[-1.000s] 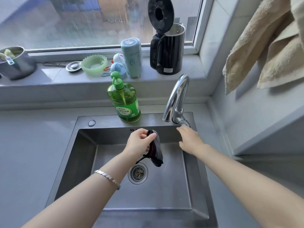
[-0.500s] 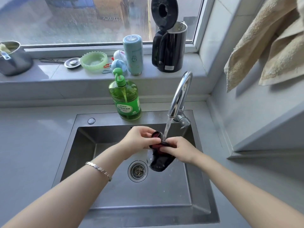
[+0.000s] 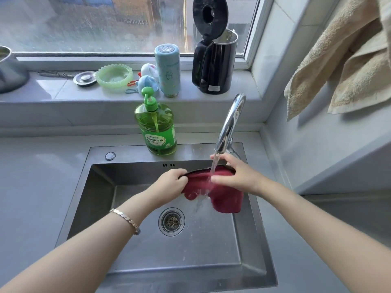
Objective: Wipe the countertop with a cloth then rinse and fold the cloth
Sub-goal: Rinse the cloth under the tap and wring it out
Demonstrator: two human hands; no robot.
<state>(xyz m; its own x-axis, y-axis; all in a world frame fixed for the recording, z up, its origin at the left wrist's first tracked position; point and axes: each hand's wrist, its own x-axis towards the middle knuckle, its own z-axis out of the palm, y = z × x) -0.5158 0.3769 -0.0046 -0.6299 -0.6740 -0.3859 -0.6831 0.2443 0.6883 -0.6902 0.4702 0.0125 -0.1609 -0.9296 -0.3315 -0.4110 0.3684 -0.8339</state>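
Stretching the cloth (image 3: 220,188) out over the sink (image 3: 148,259), the left hand (image 3: 172,182) is fisted on one end and the right hand (image 3: 238,176) pinches the other, so the tap (image 3: 229,121) stream hits the middle and runoff probably drops toward the drain (image 3: 171,222).

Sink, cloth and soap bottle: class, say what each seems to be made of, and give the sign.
Sink: brushed stainless steel, going by its grey satin sheen. Cloth: soft red fabric, perhaps microfibre; it drapes and sags wet. Soap bottle: clear green plastic, likely; the pump tube shows through.
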